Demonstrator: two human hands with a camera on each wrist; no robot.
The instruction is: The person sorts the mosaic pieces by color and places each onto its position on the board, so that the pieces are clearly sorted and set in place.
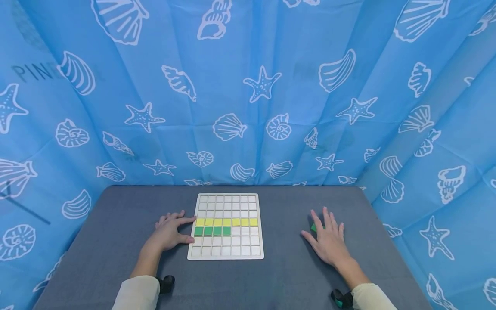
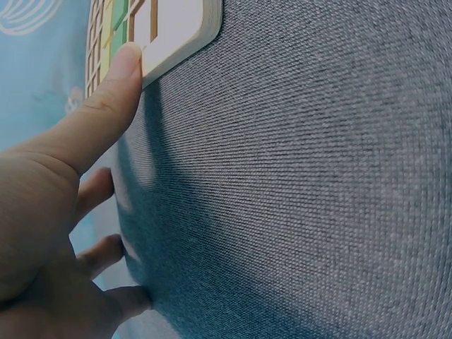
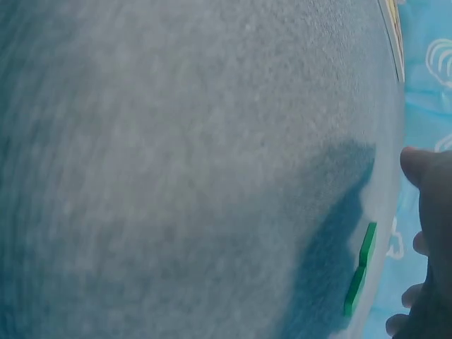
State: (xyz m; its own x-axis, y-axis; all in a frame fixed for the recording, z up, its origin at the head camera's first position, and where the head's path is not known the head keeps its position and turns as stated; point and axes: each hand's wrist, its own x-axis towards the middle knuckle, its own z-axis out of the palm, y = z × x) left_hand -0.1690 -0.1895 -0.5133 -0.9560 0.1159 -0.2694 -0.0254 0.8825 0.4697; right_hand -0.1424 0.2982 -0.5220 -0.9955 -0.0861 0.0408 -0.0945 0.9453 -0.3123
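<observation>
A white board [image 1: 224,258] with a grid of square recesses lies on the grey table. A row of yellow tiles [image 1: 235,221] crosses it, and several green tiles [image 1: 217,231] fill the left part of the row below. My left hand [image 1: 167,232] touches the board's left edge with thumb and index finger, the other fingers spread by the table. Over on the right, my right hand [image 1: 330,242] hovers, fingers extended, above loose green tiles [image 3: 367,244]. Two of these show in the right wrist view, lying on the cloth; the hand mostly covers them in the head view.
The grey cloth-covered table [image 1: 283,275] has rounded far corners. A blue curtain [image 1: 248,142] with white shells and starfish hangs behind it and at both sides. Dark straps [image 1: 166,284] sit at both wrists beside pale sleeves.
</observation>
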